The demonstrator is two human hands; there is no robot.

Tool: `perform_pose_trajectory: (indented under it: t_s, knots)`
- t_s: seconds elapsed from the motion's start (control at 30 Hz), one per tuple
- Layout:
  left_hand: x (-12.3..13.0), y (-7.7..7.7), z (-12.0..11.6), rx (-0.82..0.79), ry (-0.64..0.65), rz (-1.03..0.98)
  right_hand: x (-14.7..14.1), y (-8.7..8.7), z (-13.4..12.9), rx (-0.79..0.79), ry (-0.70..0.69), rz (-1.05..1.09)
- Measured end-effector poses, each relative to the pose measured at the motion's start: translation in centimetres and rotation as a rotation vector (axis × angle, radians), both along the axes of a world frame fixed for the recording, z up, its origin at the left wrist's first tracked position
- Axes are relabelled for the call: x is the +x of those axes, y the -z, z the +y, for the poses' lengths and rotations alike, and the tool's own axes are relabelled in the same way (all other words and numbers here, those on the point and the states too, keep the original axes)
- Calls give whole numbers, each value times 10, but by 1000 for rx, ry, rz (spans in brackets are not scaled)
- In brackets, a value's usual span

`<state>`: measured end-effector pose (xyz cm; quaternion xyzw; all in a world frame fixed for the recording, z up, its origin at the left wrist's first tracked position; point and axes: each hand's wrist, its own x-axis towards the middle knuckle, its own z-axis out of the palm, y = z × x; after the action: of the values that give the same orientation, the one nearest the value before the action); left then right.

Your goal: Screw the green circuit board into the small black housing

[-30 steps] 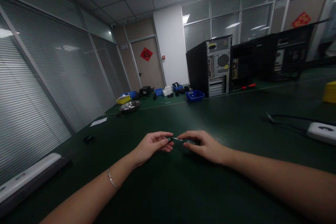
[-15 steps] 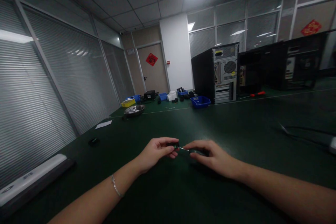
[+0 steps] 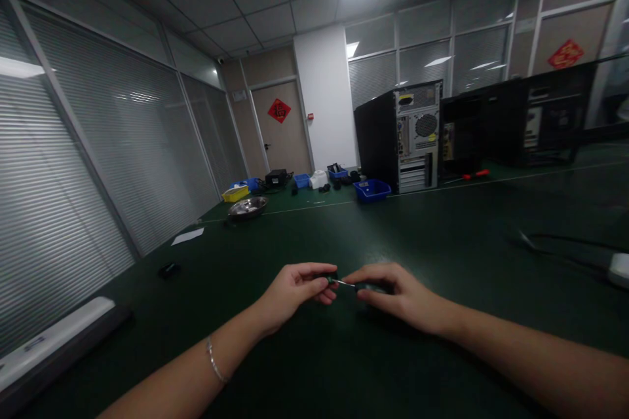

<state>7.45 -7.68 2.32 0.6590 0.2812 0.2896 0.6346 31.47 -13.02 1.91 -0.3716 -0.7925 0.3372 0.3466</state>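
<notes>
My left hand [image 3: 299,288] pinches a small dark part with a bit of green [image 3: 331,280] between thumb and fingers; its exact shape is too small to tell. A screwdriver [image 3: 371,288] with a dark handle lies in the grip of my right hand [image 3: 398,291]. Its thin metal shaft points left, and the tip meets the small part. Both hands are held low over the dark green table [image 3: 314,229], close together.
A blue tray [image 3: 372,190] stands before a computer tower [image 3: 417,137]. Further left are a metal bowl [image 3: 247,208], a yellow tray [image 3: 235,194] and white paper [image 3: 187,236]. A small black object [image 3: 169,270] and a power strip [image 3: 56,347] lie at left, a cable [image 3: 565,242] at right.
The view has shifted slightly, so the background sits a little further left. Both hands keep their grips, with the screwdriver still at the small part.
</notes>
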Motion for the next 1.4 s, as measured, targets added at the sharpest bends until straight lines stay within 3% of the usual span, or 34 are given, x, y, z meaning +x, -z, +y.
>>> perform_pose_trajectory:
  t_s: [0.6,0.87,1.23,1.4]
  knots:
    - [2,4,0,-108,52,-41,3,9,4,-118,7,42]
    - [2,14,6,-154,55,-95,4,9,9,-167,28,43]
    - [-5,27,23,-120,-108,-199,3,7,-3,-46,99,-5]
    - [-6,25,23,-114,-88,-183,0,4,-7,13,113,-8]
